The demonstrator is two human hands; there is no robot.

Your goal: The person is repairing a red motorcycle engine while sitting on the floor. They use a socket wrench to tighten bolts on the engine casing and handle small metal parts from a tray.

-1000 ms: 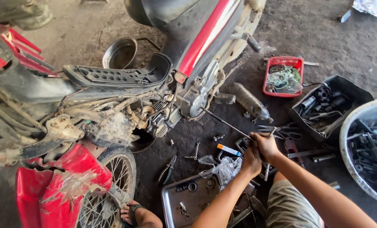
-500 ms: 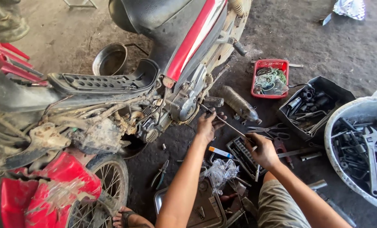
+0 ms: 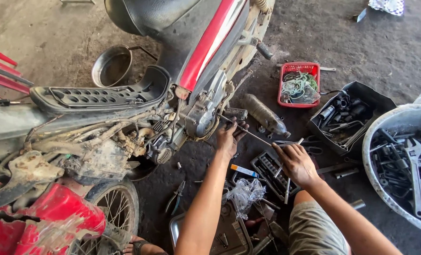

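Hands [image 3: 262, 144] grip one thin rod [image 3: 253, 134] above oily dirt floor [image 3: 361, 42] beside motorbike engine [image 3: 198, 115].

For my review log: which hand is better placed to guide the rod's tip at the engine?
Left. The left hand holds the rod near its tip beside the engine; the right hand grips the far end.

the long rod [image 3: 253, 134] is thin bare metal, dull grey. left of it, the engine cover [image 3: 200, 118] is matt cast metal caked with dry mud. above the engine cover, the seat panel [image 3: 205, 45] is glossy red plastic. right of the rod, the basket [image 3: 299, 85] is red plastic.
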